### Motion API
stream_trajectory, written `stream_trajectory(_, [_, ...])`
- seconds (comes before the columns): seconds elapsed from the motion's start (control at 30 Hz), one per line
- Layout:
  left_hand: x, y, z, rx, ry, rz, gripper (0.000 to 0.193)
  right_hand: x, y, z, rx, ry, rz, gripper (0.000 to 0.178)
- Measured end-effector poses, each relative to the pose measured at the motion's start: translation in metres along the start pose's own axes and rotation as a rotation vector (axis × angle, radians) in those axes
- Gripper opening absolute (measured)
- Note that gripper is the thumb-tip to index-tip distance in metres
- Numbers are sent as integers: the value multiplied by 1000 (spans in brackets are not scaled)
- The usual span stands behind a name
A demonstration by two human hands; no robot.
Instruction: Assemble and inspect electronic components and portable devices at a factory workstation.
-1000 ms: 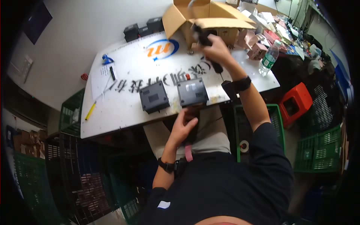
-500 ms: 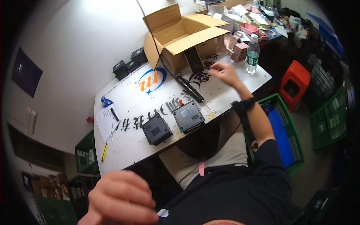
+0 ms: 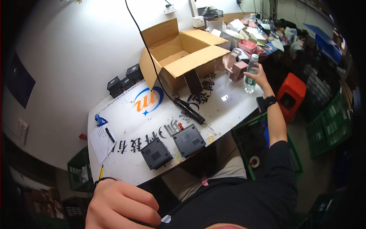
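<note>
At the table's right end my right hand [image 3: 261,78] is wrapped round the upper part of a clear plastic water bottle [image 3: 249,87], which stands upright with a pale cap and green label. My left hand [image 3: 122,202] is large and close at the lower left, fingers curled in; whatever is inside them is hidden. Two black square boxes with corner feet, one on the left [image 3: 156,153] and one on the right [image 3: 188,140], lie near the front edge. Behind them rests a black electric screwdriver [image 3: 189,112] on its hanging cord.
An open cardboard box [image 3: 190,68] stands at the back, a dark phone [image 3: 193,83] leaning on it. A pink box [image 3: 238,71] is beside the bottle. Paper [image 3: 102,143] and a pen [image 3: 109,134] lie left. A green crate [image 3: 295,152] and red stool [image 3: 291,95] stand right.
My right hand has moved right from over the table by the phone to the bottle and closed round it. My left hand stays curled low at the left. The view has shifted.
</note>
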State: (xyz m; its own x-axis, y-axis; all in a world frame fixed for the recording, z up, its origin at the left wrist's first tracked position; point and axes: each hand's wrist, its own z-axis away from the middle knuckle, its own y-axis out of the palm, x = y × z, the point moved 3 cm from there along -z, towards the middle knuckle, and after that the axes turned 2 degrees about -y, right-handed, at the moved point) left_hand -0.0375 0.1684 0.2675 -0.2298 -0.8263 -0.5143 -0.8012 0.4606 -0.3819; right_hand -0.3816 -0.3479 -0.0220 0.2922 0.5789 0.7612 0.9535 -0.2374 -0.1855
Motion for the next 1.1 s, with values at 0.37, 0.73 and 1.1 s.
stream_trajectory(0.37, [79, -8, -36, 207, -260, -1124, 29, 289, 53, 77, 1019, -623, -548, 62])
stream_trajectory(0.73, [124, -4, -36, 426, -95, -1392, 40, 340, 42, 150, 1277, -468, -361, 74])
stream_trajectory(1.1, [208, -32, 22, 172, -898, -1072, 68, 297, 47, 162, 755, -456, 68, 66])
